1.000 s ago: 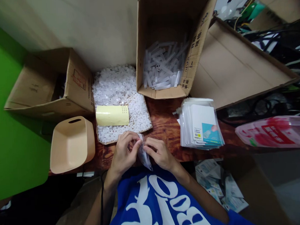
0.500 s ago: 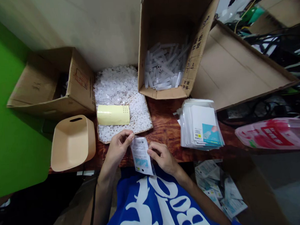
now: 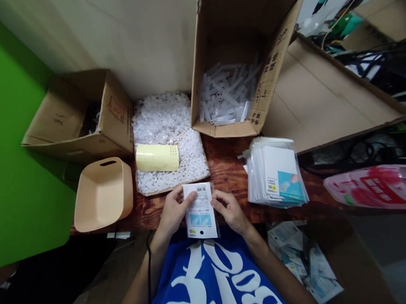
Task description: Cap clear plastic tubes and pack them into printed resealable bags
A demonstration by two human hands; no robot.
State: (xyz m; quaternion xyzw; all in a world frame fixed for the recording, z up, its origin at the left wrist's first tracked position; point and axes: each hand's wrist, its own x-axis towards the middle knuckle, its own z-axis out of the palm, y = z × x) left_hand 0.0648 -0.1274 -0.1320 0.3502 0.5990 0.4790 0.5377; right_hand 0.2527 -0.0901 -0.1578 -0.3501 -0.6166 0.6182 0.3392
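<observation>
The left hand (image 3: 174, 211) is closed with its thumb flat on the printed face of a clear packet (image 3: 201, 210), fingers tucked behind. The right hand (image 3: 230, 211) has thumb and forefinger brought together at the packet's clear side edge, pinching it; the other fingers are curled. The packet sits just on the near side of the cardboard tray (image 3: 157, 192), in front of a blue shirt (image 3: 195, 278). The tray is heaped with small white pieces (image 3: 161, 115), a yellow card (image 3: 157, 157) lying across them. It rests on a reddish-brown, wood-grained tabletop (image 3: 223, 155). Left of the tray stand a beige bin (image 3: 125, 189) and, behind that, an open carton (image 3: 117, 124). Right of it, towards the back, a tall box (image 3: 282, 54) holds translucent tubes (image 3: 224, 95); nearer, a stack of packets (image 3: 280, 175), then a pink bag (image 3: 372, 187) farther right. Beyond the tray is a pale wall (image 3: 144, 33); a green panel (image 3: 15, 155) closes off the far left. To its right, past a slanting cardboard sheet (image 3: 331, 92), dark cables (image 3: 367, 149) tangle. Below tabletop level, right of the tray, more packets (image 3: 320, 268) lie loosely piled.
</observation>
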